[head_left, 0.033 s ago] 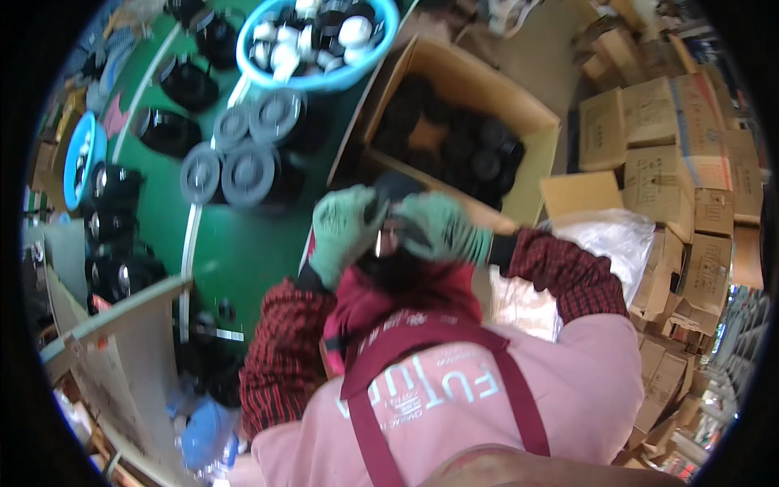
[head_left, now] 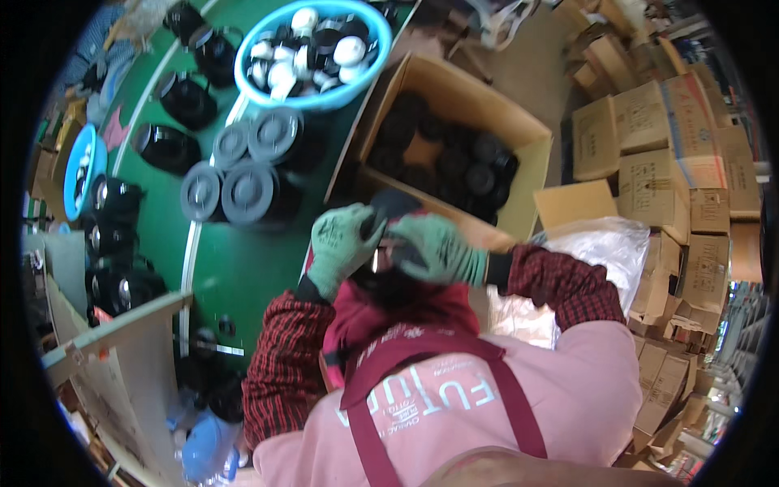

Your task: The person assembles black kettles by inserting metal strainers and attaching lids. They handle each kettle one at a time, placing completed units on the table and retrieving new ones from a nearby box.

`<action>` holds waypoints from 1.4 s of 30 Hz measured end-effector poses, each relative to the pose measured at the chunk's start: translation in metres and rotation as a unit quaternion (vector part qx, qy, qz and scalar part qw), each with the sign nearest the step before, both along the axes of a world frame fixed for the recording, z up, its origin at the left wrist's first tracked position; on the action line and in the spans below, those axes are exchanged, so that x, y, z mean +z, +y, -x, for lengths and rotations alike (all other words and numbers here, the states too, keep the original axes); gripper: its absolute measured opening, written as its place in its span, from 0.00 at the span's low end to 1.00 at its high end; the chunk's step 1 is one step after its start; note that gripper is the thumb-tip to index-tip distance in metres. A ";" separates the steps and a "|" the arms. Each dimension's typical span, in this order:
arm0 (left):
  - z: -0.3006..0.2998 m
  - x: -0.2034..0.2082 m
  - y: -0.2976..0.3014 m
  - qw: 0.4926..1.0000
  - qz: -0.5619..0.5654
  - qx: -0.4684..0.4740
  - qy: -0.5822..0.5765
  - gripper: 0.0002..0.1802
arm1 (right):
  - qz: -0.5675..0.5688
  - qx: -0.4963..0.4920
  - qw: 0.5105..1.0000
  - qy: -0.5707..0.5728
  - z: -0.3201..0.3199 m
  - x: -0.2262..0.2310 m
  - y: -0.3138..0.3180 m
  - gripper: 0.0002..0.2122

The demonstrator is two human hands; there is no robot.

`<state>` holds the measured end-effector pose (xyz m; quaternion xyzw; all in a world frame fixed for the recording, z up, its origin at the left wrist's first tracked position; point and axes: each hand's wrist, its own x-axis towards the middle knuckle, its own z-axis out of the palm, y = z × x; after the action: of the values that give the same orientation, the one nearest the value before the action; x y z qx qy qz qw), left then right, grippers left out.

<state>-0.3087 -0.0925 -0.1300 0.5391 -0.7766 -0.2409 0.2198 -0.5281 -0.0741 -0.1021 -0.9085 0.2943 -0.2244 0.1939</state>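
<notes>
Both my hands wear green gloves and meet in front of my chest, at the near edge of the box. My left hand (head_left: pixel 341 247) has its fingers bent against a dark, round-ended piece (head_left: pixel 393 204) with something shiny below it. From the other side my right hand (head_left: pixel 442 250) closes its fingers on the same piece. Its kind I cannot make out, as the gloves cover much of it. Just beyond my hands stands an open cardboard box (head_left: pixel 519 126) with several black round parts (head_left: pixel 479 174) inside.
On the green table (head_left: pixel 231 268) to the left stand several grey round-topped pieces (head_left: pixel 247 193) and glossy black vessels (head_left: pixel 166 148). A blue basin (head_left: pixel 324 101) of black and white parts sits at the far side. Stacked cartons (head_left: pixel 649 183) and clear plastic sheeting (head_left: pixel 604 243) lie right.
The view has shifted slightly, so the basin and box appear a little lower. Both hands keep their hold on the dark piece, with hardly any movement.
</notes>
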 end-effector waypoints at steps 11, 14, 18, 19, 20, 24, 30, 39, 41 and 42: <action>-0.018 -0.037 -0.008 0.991 -0.026 -0.090 0.099 0.13 | -0.026 0.130 0.975 -0.178 -0.028 0.008 -0.040 0.16; 0.016 -0.040 -0.031 0.915 -0.186 -0.063 0.353 0.12 | -0.099 0.162 0.964 -0.185 -0.067 0.015 -0.006 0.19; 0.059 -0.063 -0.049 0.870 -0.080 -0.099 0.477 0.16 | -0.096 0.133 0.968 -0.189 -0.101 0.013 0.016 0.21; 0.058 -0.074 -0.046 0.894 0.027 -0.036 0.445 0.17 | -0.143 0.116 0.948 -0.261 -0.100 0.008 0.014 0.22; 0.060 -0.086 -0.036 0.870 -0.080 0.127 0.469 0.20 | -0.238 0.098 0.891 -0.373 -0.093 0.001 0.007 0.22; 0.035 -0.125 -0.025 0.952 0.009 0.212 0.221 0.31 | -0.019 -0.193 0.956 -0.221 -0.063 -0.038 -0.028 0.20; -0.037 -0.078 0.058 0.922 -0.221 0.272 0.164 0.25 | 0.071 -0.075 0.994 0.041 -0.072 -0.084 -0.042 0.12; -0.008 -0.008 0.057 0.925 -0.343 0.160 -0.045 0.34 | 0.029 -0.044 0.992 0.116 -0.108 -0.096 -0.030 0.15; -0.004 -0.005 0.057 0.943 -0.310 0.121 -0.006 0.28 | 0.049 -0.057 0.990 0.122 -0.098 -0.097 -0.024 0.14; -0.006 -0.004 0.057 0.959 -0.269 0.079 -0.029 0.26 | 0.049 -0.063 0.989 0.125 -0.091 -0.097 -0.019 0.14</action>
<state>-0.3023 -0.0352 -0.1336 0.6444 -0.6441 -0.4075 0.0624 -0.4375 -0.0932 -0.1993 -0.9177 0.3610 -0.1355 0.0962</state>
